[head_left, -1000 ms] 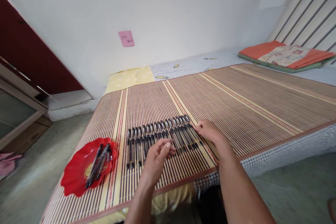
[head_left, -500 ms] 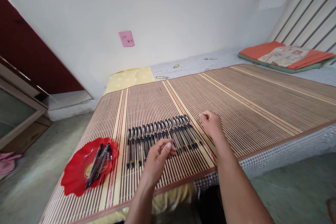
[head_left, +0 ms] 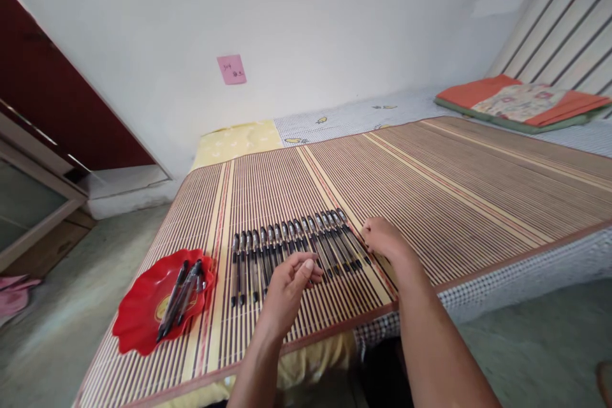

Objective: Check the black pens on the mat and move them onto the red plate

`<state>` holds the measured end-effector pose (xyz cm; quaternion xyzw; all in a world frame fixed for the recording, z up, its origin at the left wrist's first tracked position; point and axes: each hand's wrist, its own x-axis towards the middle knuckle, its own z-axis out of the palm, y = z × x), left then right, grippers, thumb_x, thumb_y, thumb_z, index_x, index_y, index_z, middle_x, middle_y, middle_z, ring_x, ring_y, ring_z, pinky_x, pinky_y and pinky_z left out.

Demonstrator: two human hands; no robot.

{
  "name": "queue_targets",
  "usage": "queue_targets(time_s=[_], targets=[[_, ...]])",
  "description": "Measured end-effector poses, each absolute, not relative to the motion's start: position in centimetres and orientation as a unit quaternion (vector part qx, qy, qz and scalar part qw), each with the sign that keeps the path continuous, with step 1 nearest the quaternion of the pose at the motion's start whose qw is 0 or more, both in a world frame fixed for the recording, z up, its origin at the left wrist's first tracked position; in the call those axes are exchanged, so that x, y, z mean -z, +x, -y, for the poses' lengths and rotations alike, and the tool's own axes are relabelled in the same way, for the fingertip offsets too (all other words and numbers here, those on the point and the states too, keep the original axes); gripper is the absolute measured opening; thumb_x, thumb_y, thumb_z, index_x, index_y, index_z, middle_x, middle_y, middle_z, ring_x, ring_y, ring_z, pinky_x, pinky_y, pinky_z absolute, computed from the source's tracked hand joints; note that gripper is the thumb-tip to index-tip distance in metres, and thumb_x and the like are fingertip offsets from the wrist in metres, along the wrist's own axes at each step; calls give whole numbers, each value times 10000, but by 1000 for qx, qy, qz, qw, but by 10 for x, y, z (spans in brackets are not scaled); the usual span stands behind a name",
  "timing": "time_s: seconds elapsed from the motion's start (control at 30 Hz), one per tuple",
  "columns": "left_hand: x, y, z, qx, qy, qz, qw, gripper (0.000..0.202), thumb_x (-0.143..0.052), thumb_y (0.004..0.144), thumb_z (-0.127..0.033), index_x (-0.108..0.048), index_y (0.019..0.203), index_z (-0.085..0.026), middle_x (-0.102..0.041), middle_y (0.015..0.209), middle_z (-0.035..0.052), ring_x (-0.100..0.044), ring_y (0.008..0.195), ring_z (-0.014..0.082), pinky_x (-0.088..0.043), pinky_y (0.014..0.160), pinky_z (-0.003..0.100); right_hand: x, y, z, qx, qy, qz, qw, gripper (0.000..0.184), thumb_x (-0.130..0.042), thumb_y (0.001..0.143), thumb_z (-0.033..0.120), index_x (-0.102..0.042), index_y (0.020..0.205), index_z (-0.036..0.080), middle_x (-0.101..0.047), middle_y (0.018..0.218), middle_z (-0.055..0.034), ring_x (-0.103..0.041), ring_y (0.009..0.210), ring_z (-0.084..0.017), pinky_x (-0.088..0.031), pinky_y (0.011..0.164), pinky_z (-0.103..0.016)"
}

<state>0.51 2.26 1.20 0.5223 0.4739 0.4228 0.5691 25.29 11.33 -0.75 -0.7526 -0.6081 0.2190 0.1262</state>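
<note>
A row of several clear-barrelled pens with black caps lies side by side on the striped bamboo mat, caps toward the wall. My left hand hovers at the near side of the row and covers the lower ends of some pens. Its fingers are loosely bent, the thumb resting apart, with nothing held. Just off the row's right end is my right hand, fingers curled under and partly hidden; no pen sticks out of it. To the left, a red scalloped plate carries a few more pens.
The mat covers a bed whose front edge runs below my forearms. Folded orange and green bedding lies at the far right by a slatted headboard. A pink note is stuck on the white wall.
My right hand has turned over and dropped slightly toward me, its fingers tucking under. My left hand stays almost where it was. The pens keep their places.
</note>
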Motion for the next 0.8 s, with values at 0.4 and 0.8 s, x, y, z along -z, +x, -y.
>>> queue_targets(time_s=[0.4,0.8], targets=[[-9,5,-23,-424,521,-473,571,427,-649,895,-551,-699,1055,-158,-716,879,74,-672,814,201,-491,725,310,7,251,-112,-236,-747,609,123,253,-539,908,144,-717,729,150,-699,609,-80,-637,567,-155,-332,541,-257],[-5,4,-23,-422,529,-465,571,396,-617,932,-513,-700,1076,-154,-709,898,73,-663,827,196,-485,731,308,5,252,-111,-220,-750,614,107,237,-526,899,158,-746,814,139,-701,653,-94,-648,617,-183,-321,574,-278]])
